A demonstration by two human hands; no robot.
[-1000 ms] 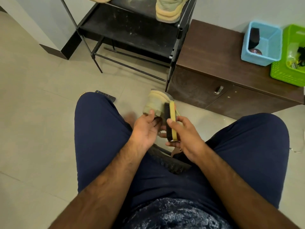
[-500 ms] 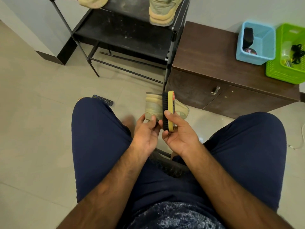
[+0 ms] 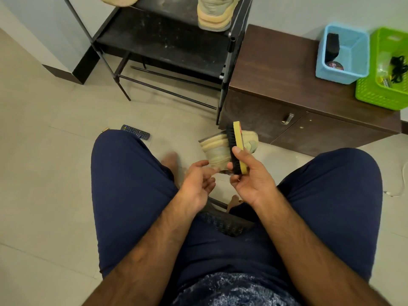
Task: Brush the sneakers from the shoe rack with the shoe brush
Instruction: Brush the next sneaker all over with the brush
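A pale beige sneaker (image 3: 215, 149) lies low between my knees, blurred, its sole toward the left. My right hand (image 3: 251, 180) grips the shoe brush (image 3: 237, 146), with the yellow back to the right and the black bristles against the sneaker's side. My left hand (image 3: 196, 184) hovers just left of the sneaker with its fingers loosely spread and holds nothing. On the black shoe rack (image 3: 167, 43) a second beige sneaker (image 3: 214, 15) stands on the upper shelf, and the edge of a third sneaker (image 3: 120, 0) shows at the top.
A brown cabinet (image 3: 287, 69) stands right of the rack and carries a blue basket (image 3: 342, 56) and a green basket (image 3: 384, 69). A black remote (image 3: 135, 131) lies on the tiled floor by my left knee. A dark stool seat (image 3: 223, 221) shows between my thighs.
My left hand has let go of the sneaker and opened. The sneaker has dropped lower and turned, and my right hand has lifted the brush up along it.
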